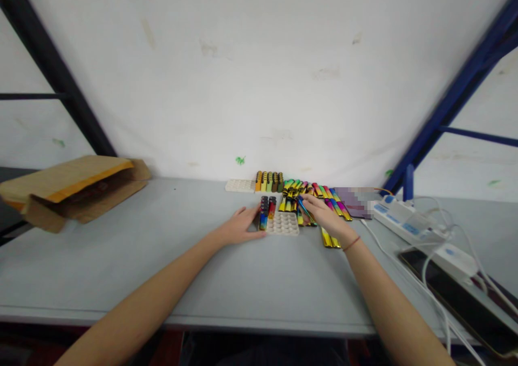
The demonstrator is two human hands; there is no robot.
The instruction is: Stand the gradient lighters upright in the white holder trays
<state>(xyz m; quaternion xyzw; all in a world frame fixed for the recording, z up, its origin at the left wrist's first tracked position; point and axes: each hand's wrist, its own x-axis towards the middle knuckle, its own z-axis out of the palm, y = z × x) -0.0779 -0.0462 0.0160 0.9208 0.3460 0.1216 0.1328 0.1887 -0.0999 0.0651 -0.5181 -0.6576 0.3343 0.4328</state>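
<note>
Glossy blue, a slim tube (306, 209) is being pinched in the right hand (319, 214), just right of and slightly above a pale socketed tray (288, 226). The left hand (243, 226) is lying unclenched along the tray's left edge, its thumb pointing past the near corner. Dark-topped tubes (263, 216) are standing in the tray beside it, while bare sockets are facing the right hand. Loose shiny tubes (343, 210) are crowding around the right hand. Beyond both hands, upright tubes (269, 182) are standing beside a second pale tray (239, 185). Open grey tabletop (101, 258) is stretching leftward from the left hand to a brown paper bag (81, 185), and nearward to its front edge. Farther right of the right hand, a power strip (453, 255) and a phone (465, 306) are narrowing the room.
</note>
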